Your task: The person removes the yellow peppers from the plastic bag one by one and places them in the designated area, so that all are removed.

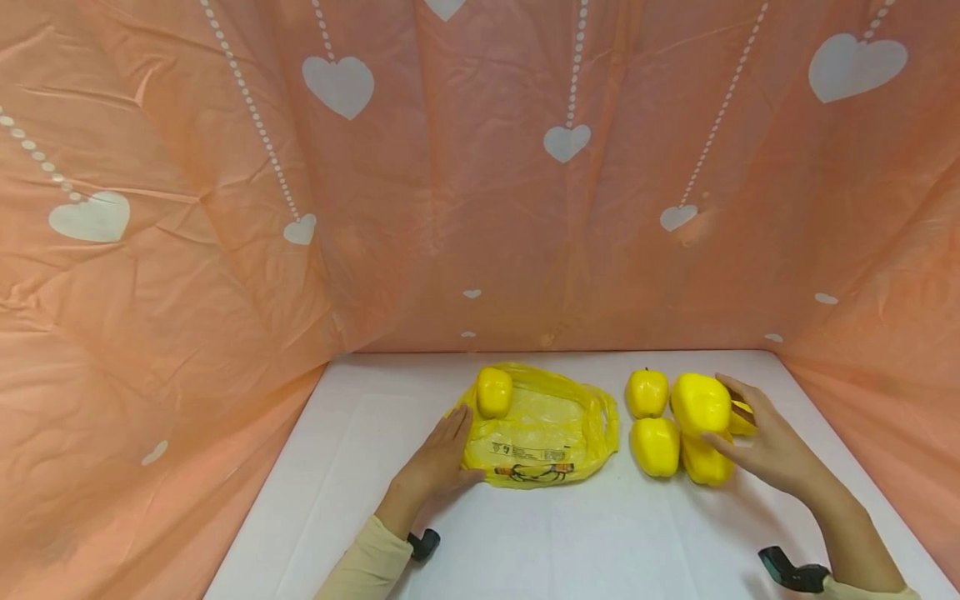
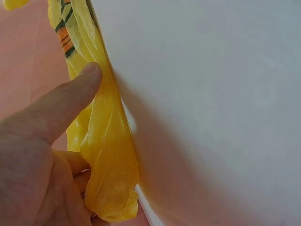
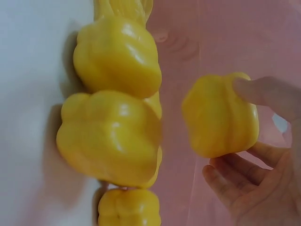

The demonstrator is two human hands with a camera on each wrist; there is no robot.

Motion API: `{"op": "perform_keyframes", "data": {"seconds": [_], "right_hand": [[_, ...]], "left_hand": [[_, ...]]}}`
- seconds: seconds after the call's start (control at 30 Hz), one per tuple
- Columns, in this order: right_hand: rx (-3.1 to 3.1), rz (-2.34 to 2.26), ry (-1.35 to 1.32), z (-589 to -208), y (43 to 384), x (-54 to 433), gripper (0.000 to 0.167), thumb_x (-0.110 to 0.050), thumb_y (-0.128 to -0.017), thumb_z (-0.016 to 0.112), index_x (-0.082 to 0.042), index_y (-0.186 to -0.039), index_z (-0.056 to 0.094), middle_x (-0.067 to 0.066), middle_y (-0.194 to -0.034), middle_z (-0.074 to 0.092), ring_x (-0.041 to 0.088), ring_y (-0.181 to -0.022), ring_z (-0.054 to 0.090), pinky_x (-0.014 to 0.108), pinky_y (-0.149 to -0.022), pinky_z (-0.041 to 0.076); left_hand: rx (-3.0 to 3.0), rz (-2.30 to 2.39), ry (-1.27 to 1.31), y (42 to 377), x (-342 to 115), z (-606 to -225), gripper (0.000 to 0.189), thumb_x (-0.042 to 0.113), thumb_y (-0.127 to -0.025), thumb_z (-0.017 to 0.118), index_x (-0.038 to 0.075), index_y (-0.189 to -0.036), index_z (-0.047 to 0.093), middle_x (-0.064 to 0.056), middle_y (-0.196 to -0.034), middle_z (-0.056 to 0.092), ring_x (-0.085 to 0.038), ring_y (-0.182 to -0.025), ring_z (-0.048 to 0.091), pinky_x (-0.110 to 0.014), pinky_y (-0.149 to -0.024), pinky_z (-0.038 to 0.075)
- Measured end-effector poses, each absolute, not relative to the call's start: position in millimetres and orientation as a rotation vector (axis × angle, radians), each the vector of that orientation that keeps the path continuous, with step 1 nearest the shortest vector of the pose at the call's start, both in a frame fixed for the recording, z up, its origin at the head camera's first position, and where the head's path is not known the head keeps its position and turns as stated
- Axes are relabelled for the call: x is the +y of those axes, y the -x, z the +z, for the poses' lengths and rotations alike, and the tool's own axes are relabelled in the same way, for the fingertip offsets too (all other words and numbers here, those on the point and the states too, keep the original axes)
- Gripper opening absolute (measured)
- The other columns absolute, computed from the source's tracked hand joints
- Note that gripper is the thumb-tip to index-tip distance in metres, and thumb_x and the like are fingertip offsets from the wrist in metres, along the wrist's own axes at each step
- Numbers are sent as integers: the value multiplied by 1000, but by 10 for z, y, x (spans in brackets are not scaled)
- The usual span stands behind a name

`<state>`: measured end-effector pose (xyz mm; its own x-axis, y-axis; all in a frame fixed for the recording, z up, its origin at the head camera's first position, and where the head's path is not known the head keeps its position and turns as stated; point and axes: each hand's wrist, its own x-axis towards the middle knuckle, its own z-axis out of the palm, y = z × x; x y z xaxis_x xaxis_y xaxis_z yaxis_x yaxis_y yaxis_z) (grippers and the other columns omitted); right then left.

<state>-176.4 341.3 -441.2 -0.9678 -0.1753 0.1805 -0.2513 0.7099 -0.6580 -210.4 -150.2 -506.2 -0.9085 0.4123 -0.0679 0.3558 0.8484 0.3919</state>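
My right hand [image 1: 772, 446] holds a yellow bell pepper [image 3: 221, 115] between thumb and fingertips, raised above the other peppers. In the head view, two bell peppers stand one behind the other on the left, a front one [image 1: 656, 447] and a back one [image 1: 647, 393]. Another pepper [image 1: 707, 461] sits under the held one, and a yellow piece [image 1: 744, 419] shows partly behind my right hand. A yellow plastic bag [image 1: 536, 421] lies flat, with one bell pepper [image 1: 495, 392] at its left side. My left hand [image 1: 442, 454] rests along the bag's left edge, its thumb [image 2: 70, 101] against the plastic.
The white table [image 1: 540, 542] carries everything. A peach curtain [image 1: 487, 208] with white hearts hangs behind it and along both sides. Dark wrist devices show at the left wrist [image 1: 425, 545] and the right wrist [image 1: 795, 573].
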Motion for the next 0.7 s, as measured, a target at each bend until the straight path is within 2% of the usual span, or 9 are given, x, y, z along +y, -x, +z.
{"op": "perform_keyframes", "data": {"seconds": [0.03,0.1,0.2,0.23,0.27,0.4,0.5,0.6,0.7], "right_hand": [[-2801,1109,-348,-4419,1755,3433,99,-24,-94,85,-1,-168,22,35,-159,33,59,-139,41,62,-110,47],[-2783,1107,-344,-4439,1740,3480,98,-23,-94,85,-1,-168,23,35,-158,35,57,-138,41,34,-117,49],[-2754,1108,-351,-4480,1707,3556,97,-20,-95,84,0,-168,23,36,-158,35,58,-136,41,-3,-102,32],[-2742,1111,-358,-4495,1700,3581,97,-18,-94,84,1,-167,23,36,-157,34,59,-136,40,-4,-102,30],[-2736,1107,-357,-4512,1694,3608,97,-18,-95,84,1,-168,23,37,-157,34,59,-135,41,-9,-93,23],[-2698,1099,-369,-4578,1670,3719,97,-12,-94,83,3,-168,22,38,-155,35,59,-132,41,-10,-94,22],[-2659,1088,-381,-4619,1650,3799,96,-8,-93,83,4,-167,23,38,-154,36,20,-144,42,-10,-96,23],[-2608,1083,-400,-4649,1631,3866,94,-3,-90,83,9,-164,27,40,-150,38,-20,-130,30,-9,-97,24],[-2589,1078,-396,-4678,1606,3919,92,-1,-89,83,12,-162,27,43,-149,39,-30,-121,22,-9,-97,24]], "left_hand": [[2877,561,-605,2106,-1504,-5071,105,35,-96,83,-9,-167,20,-25,-177,17,-37,-165,17,-48,-135,18],[2878,569,-607,2109,-1506,-5078,105,35,-96,83,-9,-167,20,-25,-177,17,-37,-165,17,-48,-135,18],[2877,573,-606,2109,-1507,-5081,105,35,-96,83,-9,-167,20,-25,-177,17,-37,-165,17,-49,-135,18],[2876,571,-605,2108,-1507,-5082,105,35,-96,83,-9,-167,19,-25,-177,17,-37,-165,17,-49,-135,18],[2876,573,-604,2105,-1506,-5079,105,35,-96,83,-9,-167,19,-25,-177,17,-37,-165,17,-49,-135,19],[2875,571,-596,2095,-1504,-5065,105,35,-96,83,-8,-167,19,-24,-177,17,-37,-165,17,-50,-135,19],[2873,575,-590,2091,-1501,-5057,105,34,-96,83,-8,-167,19,-24,-177,17,-37,-165,18,-50,-135,18],[2870,578,-587,2091,-1499,-5057,105,34,-96,83,-8,-167,19,-24,-177,17,-37,-165,18,-49,-135,18],[2867,585,-583,2091,-1498,-5057,105,34,-96,83,-8,-168,18,-24,-177,17,-37,-165,18,-50,-135,19]]}}
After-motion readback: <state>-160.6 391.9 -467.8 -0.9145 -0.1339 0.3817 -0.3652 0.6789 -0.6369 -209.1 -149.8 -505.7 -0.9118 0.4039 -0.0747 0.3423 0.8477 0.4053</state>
